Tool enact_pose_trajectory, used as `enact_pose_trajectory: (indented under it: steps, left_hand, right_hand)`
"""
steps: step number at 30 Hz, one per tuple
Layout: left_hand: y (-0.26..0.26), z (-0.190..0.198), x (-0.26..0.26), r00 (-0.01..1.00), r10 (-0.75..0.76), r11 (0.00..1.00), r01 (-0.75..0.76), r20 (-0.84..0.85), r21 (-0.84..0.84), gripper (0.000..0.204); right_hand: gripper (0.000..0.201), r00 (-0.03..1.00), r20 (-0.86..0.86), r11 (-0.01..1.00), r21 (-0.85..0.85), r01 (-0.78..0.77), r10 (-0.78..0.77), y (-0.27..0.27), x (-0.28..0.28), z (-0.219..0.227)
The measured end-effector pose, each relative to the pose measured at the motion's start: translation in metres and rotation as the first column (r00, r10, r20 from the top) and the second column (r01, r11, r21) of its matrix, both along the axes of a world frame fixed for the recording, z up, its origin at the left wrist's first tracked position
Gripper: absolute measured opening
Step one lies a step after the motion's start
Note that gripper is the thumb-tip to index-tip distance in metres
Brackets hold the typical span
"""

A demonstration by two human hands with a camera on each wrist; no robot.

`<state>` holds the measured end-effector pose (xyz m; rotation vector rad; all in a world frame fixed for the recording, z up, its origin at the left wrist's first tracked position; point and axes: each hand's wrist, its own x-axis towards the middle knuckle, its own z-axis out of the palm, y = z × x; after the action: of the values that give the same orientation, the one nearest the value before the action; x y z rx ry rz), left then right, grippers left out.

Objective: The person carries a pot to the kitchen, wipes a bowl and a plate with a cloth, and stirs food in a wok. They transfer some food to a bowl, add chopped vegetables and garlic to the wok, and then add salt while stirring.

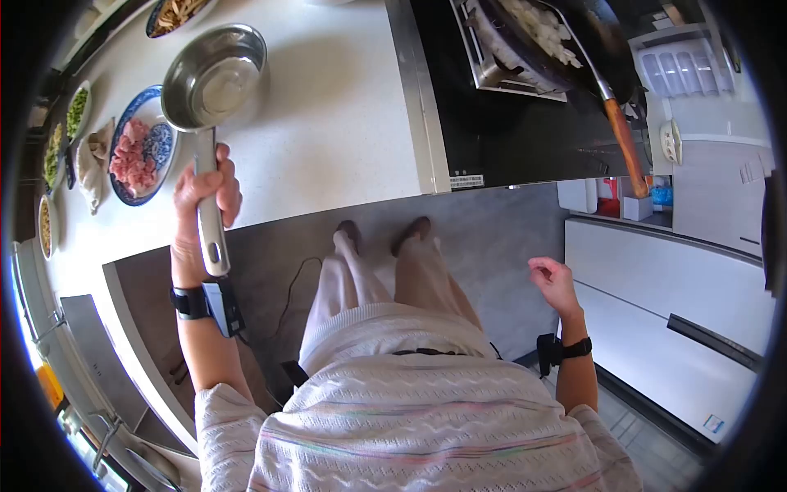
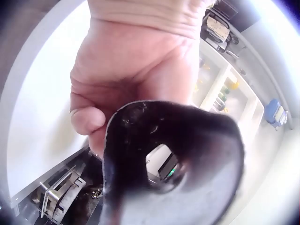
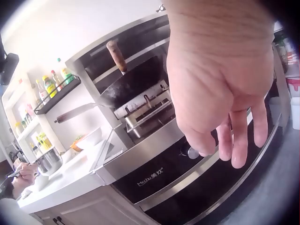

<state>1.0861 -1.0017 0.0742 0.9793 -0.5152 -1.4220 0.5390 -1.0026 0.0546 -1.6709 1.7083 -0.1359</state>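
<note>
And here's the left hand [image 1: 193, 195], fingers wrapped round the handle [image 1: 211, 238] of a steel saucepan [image 1: 187, 86], up over the counter [image 1: 344, 123] at the upper left of the frame, its rim overlapping a blue-rimmed plate [image 1: 160, 148] of pink meat [image 1: 131, 160]. Over at centre right hangs the right hand [image 1: 554, 285], fingers loosely bent, nothing in them (the wok [image 3: 136, 82] sits on the stove [image 1: 508, 135], upper right), and whether liquid or glare pales the saucepan's base, I can't tell.
</note>
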Motion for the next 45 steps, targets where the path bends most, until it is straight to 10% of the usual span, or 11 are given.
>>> enact_pose_trajectory:
  steps: [9, 22, 29, 33, 39, 40, 41, 45]
  left_hand:
    - [-0.032, -0.016, 0.015, 1.0, 0.008, 1.0, -0.008, -0.02, -0.019, 0.03]
    - [-0.045, -0.02, 0.024, 0.991, 0.129, 0.99, -0.131, -0.032, -0.046, 0.043]
    - [0.006, -0.02, -0.031, 0.8, 0.52, 0.853, -0.468, -0.299, 0.232, 0.06]
    - [0.047, -0.045, -0.074, 0.88, 0.346, 0.938, -0.321, -0.324, 0.129, 0.055]
    - [0.037, -0.031, -0.129, 0.905, 0.317, 0.947, -0.285, -0.283, 0.148, 0.041]
    - [0.033, -0.027, -0.129, 0.91, 0.336, 0.939, -0.306, -0.244, 0.155, 0.039]
    - [0.029, -0.024, -0.128, 0.913, 0.352, 0.932, -0.323, -0.206, 0.162, 0.037]
    - [0.023, -0.016, -0.11, 0.92, 0.356, 0.934, -0.346, -0.165, 0.088, 0.032]
  right_hand:
    - [0.019, 0.999, -0.018, 0.996, 0.084, 0.039, -0.038, -0.036, 0.013, 0.005]
    - [0.023, 0.973, 0.192, 0.911, -0.364, 0.195, -0.131, -0.119, -0.01, 0.078]
    - [0.06, 0.928, -0.198, 0.601, -0.715, -0.357, 0.315, -0.193, 0.044, 0.153]
    - [0.058, 0.676, -0.443, 0.327, -0.634, -0.701, 0.589, -0.215, 0.054, 0.162]
    - [0.022, 0.712, -0.392, 0.105, -0.832, -0.544, 0.583, -0.263, 0.032, 0.199]
    - [0.021, 0.828, 0.082, 0.551, -0.782, -0.291, 0.554, -0.267, 0.025, 0.207]
    - [0.021, 0.868, 0.318, 0.745, -0.662, -0.084, 0.381, -0.276, 0.017, 0.217]
    - [0.023, 0.794, 0.557, 0.764, -0.614, 0.197, 0.242, -0.31, -0.035, 0.256]
